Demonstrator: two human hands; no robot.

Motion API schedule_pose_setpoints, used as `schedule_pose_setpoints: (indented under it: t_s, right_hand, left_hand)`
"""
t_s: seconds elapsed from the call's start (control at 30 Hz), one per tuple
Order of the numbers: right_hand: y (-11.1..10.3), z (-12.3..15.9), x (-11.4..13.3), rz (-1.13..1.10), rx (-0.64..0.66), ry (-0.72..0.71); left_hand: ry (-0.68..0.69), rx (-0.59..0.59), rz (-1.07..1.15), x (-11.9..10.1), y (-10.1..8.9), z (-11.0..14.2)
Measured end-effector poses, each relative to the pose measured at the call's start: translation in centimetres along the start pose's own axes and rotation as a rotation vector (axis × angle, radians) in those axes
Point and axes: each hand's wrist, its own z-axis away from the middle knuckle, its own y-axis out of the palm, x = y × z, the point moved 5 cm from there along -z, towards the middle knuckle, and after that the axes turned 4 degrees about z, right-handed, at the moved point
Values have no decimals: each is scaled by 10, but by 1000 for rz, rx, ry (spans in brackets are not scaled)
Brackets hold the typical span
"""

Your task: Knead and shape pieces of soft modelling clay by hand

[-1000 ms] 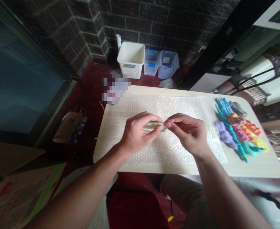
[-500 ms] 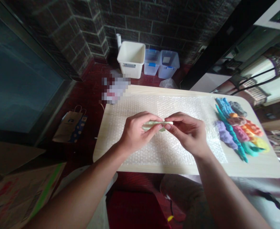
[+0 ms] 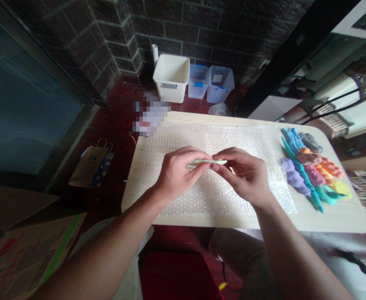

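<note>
Left hand (image 3: 175, 174) and right hand (image 3: 252, 177) pinch a thin pale-green piece (image 3: 220, 161) above bubble wrap (image 3: 206, 198). Uneven fingertip pressure could tear it.

- I get brighter light toward the right; the brick wall (image 3: 185, 29) stays dim.
- Glare speckles the bubble wrap (image 3: 239, 139), with soft shadow across its middle.
- I see wide-angle stretching and smeared detail toward the edges.
- Coarse pixelation masks one patch (image 3: 151, 118).

Dark brick wall (image 3: 195, 25), glossy red floor (image 3: 117, 121), pale wooden table (image 3: 248, 223), bright light from the right
</note>
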Motion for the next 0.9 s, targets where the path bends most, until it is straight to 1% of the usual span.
schedule_pose_setpoints:
  t_s: [0.13, 0.27, 0.37, 0.43, 0.63, 0.7, 0.83, 0.9]
  right_hand:
    - [1, 0, -2, -13, 14, 13]
    - [1, 1, -3, -68, -29, 36]
    - [0, 1, -5, -142, -67, 49]
    - [0, 1, -5, -159, -70, 47]
    - [1, -2, 2, -36, -44, -44]
    - [0, -2, 3, -24, -56, -46]
    - [-2, 0, 2, -44, -115, -26]
    - [-3, 1, -1, -47, -121, -5]
  left_hand:
    - [43, -1, -25, -2, 1, 1]
    - [74, 14, -51, -4, 3, 2]
    - [19, 9, -38, -1, 2, 1]
    - [-20, -1, -11, 2, 1, 1]
    - [3, -1, 12, 0, 1, 0]
    - [-5, -1, 12, 0, 1, 1]
    - [-84, -11, 41, 4, 2, 3]
    - [-105, -13, 62, 6, 2, 3]
